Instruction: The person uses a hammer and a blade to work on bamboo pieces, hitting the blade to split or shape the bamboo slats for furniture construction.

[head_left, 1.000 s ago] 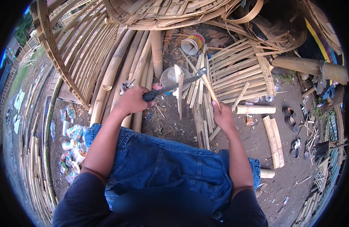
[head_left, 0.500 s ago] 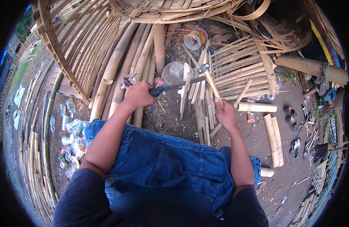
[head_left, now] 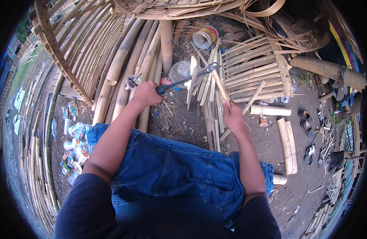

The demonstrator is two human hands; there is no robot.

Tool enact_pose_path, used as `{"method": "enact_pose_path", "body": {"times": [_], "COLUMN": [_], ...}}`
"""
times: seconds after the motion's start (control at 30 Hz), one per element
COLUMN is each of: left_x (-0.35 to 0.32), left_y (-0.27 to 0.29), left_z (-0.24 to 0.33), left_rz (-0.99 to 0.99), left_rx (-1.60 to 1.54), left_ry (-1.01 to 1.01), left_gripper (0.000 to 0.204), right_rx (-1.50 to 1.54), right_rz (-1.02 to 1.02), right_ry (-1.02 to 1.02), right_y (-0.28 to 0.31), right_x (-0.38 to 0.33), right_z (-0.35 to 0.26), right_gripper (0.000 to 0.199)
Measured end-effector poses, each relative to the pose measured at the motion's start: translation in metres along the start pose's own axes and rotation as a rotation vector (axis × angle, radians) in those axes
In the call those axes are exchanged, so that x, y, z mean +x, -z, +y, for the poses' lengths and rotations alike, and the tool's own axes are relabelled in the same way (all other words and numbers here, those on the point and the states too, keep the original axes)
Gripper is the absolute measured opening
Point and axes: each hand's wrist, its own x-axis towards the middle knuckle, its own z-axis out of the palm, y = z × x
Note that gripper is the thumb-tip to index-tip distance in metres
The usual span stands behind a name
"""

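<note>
My left hand [head_left: 147, 94] is wrapped round the black handle of a long machete [head_left: 178, 83], whose blade points away to the right. The blade crosses an upright split bamboo piece [head_left: 192, 81]; whether it is lodged in it I cannot tell. In my right hand [head_left: 233, 115] is the light wooden handle of a hammer [head_left: 221, 85]. Its metal head is at the far end of the blade and seems to touch it. Several loose bamboo strips [head_left: 212, 115] lie beneath the hammer, in front of my denim-covered lap.
A slatted bamboo panel [head_left: 251, 71] lies at right, with a bucket [head_left: 205, 38] behind the strips. Long bamboo poles [head_left: 123, 65] and a slatted frame [head_left: 78, 47] stand left. Plastic cups [head_left: 76, 151] lie beside my left leg. Sandals [head_left: 307, 127] and cut bamboo [head_left: 287, 147] lie right.
The hammer head has moved slightly left and up, onto the blade's far end. My right hand has shifted a little up and left; the bamboo piece has shifted slightly left.
</note>
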Motion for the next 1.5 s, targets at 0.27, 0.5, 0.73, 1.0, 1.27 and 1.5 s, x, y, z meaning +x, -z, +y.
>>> {"method": "enact_pose_path", "body": {"times": [0.27,0.5,0.73,1.0,1.27,1.5], "left_x": [0.006,0.002,0.007,0.005,0.014,0.015], "left_y": [-0.01,-0.003,-0.013,-0.009,-0.022,-0.032], "left_z": [-0.013,0.006,0.001,0.005,-0.018,-0.009], "left_rz": [0.063,-0.141,-0.029,-0.065,-0.093,-0.07], "left_rx": [-0.037,-0.093,-0.065,-0.041,-0.054,-0.083], "left_ry": [-0.046,-0.079,0.088,0.082,0.162,0.158], "left_gripper": [0.037,0.037,0.025,0.026,0.033,0.033], "right_rx": [-0.014,-0.017,0.084,0.052,-0.106,-0.12], "right_rz": [-0.016,0.014,0.193,0.317,0.053,0.033], "right_ry": [0.009,0.055,0.139,0.202,0.021,0.032], "right_y": [-0.004,-0.004,0.025,-0.005,-0.032,-0.029], "right_x": [-0.002,-0.001,-0.005,0.007,0.011,0.006], "right_z": [-0.004,-0.005,-0.038,-0.017,0.008,-0.003], "right_gripper": [0.043,0.043,0.037,0.04,0.044,0.045]}}
